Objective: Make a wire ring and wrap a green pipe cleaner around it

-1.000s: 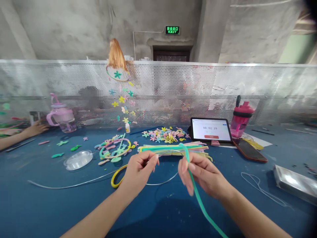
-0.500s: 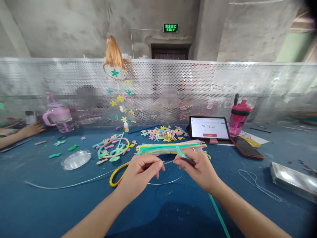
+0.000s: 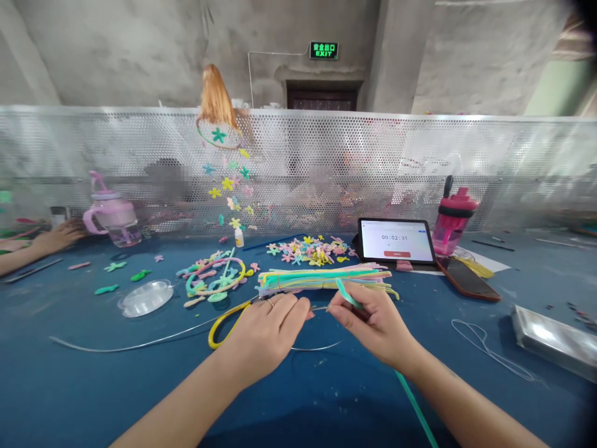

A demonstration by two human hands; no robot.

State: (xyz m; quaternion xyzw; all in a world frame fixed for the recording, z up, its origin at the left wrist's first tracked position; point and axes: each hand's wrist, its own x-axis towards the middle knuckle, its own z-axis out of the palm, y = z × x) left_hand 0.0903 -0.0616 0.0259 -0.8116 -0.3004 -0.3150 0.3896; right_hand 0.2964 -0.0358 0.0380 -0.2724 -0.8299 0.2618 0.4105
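Observation:
My left hand (image 3: 268,330), a ring on one finger, is closed in a pinch on a thin silvery wire (image 3: 319,308). A short length of that wire bridges the small gap to my right hand (image 3: 375,320). The fingers of my right hand are closed around a turquoise pipe cleaner (image 3: 344,292), whose tip sticks up above them. Below my right wrist a long turquoise strip (image 3: 415,407) runs toward the front edge. Yellow-handled scissors (image 3: 215,333) lie partly hidden by my left hand. Just behind both hands rests a bundle of pastel pipe cleaners (image 3: 321,277).
Decorated hoop (image 3: 214,277), clear dish (image 3: 148,297) and long wire (image 3: 140,346) lie to the left. Small fuzzy shapes (image 3: 310,250) are heaped behind the bundle. A tablet (image 3: 396,239), pink bottle (image 3: 452,221), phone (image 3: 469,278) and metal box (image 3: 555,342) stand right. Another person's hand (image 3: 60,235) is far left.
My left hand has turned, its back now facing up, with the fingers curled tighter on the wire. My right hand keeps its grip and has hardly moved.

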